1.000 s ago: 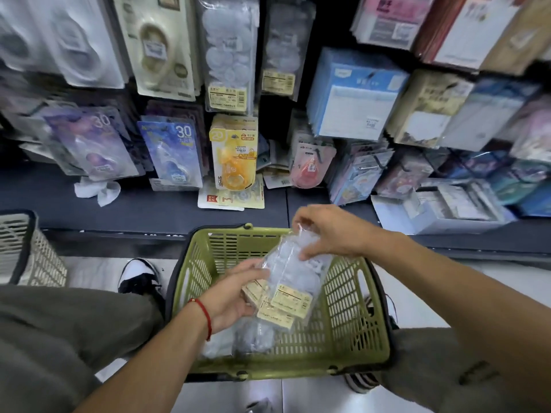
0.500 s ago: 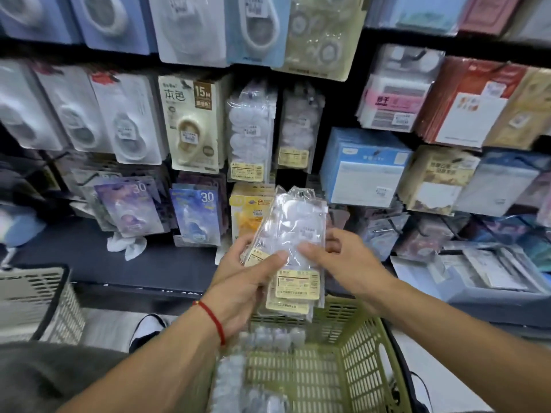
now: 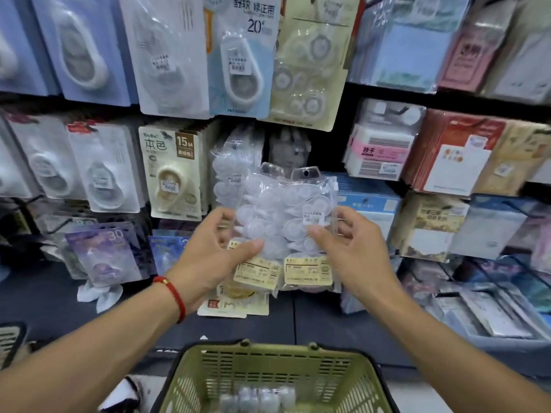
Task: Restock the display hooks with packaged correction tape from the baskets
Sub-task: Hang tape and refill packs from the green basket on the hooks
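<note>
Two clear packs of correction tape (image 3: 286, 222) are held fanned before the display, above the green basket (image 3: 274, 380) — left hand (image 3: 208, 260) and right hand (image 3: 348, 248) each pinch an edge. The slick bags could slide apart and drop, or the hang hole could miss its hook.

two clear packs of correction tape are held up: a left pack (image 3: 256, 231) and a right pack (image 3: 310, 222), each with one yellow label at the bottom. two hands are seen, the left hand (image 3: 205, 257) and the right hand (image 3: 351, 248). one green basket (image 3: 277, 365) is counted below, one red bracelet (image 3: 171, 296) on the left wrist.
</note>
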`<control>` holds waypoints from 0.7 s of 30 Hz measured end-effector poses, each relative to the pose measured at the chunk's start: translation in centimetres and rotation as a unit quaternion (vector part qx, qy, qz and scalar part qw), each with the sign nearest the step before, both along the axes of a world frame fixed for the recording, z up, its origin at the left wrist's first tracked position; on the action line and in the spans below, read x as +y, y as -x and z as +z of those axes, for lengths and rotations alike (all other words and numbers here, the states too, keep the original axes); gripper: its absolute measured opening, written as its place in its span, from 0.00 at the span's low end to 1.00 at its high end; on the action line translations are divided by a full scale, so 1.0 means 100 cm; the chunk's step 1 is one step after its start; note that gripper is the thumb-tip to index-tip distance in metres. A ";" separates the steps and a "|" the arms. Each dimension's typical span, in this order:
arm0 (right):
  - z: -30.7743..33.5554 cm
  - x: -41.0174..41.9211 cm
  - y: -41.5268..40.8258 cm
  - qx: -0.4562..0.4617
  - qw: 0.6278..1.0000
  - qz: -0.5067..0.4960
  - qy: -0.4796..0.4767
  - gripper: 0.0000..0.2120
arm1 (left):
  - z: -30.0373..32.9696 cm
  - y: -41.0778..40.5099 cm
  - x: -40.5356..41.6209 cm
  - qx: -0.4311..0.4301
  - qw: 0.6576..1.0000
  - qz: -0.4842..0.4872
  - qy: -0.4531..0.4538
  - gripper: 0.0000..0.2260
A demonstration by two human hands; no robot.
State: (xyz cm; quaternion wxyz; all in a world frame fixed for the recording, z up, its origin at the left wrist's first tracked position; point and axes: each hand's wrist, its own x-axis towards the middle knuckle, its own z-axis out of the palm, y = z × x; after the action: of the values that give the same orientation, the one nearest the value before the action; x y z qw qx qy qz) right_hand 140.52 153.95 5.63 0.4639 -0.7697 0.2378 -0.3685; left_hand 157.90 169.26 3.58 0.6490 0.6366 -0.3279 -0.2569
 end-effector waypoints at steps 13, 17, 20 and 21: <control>0.023 -0.012 -0.034 -0.044 0.998 0.008 -0.038 0.07 | 0.010 -0.021 0.020 -0.114 0.983 0.132 0.055 0.18; 0.024 -0.010 -0.032 -0.046 0.998 0.007 -0.050 0.08 | 0.009 -0.023 0.022 -0.108 0.984 0.132 0.055 0.18; 0.022 -0.012 -0.032 0.012 0.999 -0.047 -0.017 0.19 | 0.010 -0.020 0.022 -0.095 0.985 0.129 0.062 0.18; 0.020 -0.013 -0.031 0.046 0.995 -0.084 0.026 0.22 | 0.010 -0.018 0.021 -0.086 0.986 0.127 0.063 0.18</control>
State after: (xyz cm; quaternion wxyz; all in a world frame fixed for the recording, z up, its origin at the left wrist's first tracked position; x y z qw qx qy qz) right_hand 143.58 152.67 7.65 0.4002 -0.7749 0.3129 -0.3761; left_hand 159.74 171.40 4.63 0.6849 0.6505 -0.3140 -0.0954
